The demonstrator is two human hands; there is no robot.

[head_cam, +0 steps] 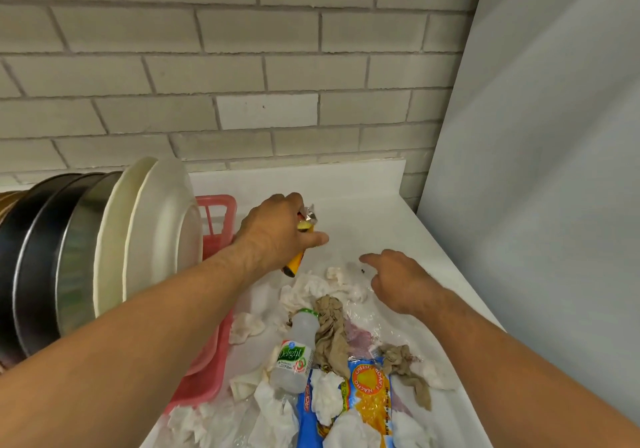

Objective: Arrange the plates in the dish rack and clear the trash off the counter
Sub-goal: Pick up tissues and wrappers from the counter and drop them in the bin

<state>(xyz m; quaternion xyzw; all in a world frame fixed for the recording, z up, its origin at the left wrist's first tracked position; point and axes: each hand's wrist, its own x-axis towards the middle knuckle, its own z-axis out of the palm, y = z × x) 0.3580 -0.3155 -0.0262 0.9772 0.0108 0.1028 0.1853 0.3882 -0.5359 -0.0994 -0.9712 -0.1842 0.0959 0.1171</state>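
The left hand (277, 236) grips a yellow wrapper (295, 264) with a crumpled foil end, just right of the pink rack (218, 219). Further right, the right hand (401, 281) holds nothing, its fingers (376, 280) loosely bent and the forefinger out, over white tissues (322, 288). Cream plates (156, 239) and dark pans (45, 257) stand on edge in the rack. On the desk (363, 212) right of the rack lie brown wads (332, 329), a clear bottle (298, 350) and a blue-and-orange bag (370, 388).

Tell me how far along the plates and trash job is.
Done: plates stand on edge in the pink dish rack. In hand: the left hand grips a yellow wrapper; the right hand reaches, empty, toward tissues. Left: bottle, chip bag and tissues litter the counter.
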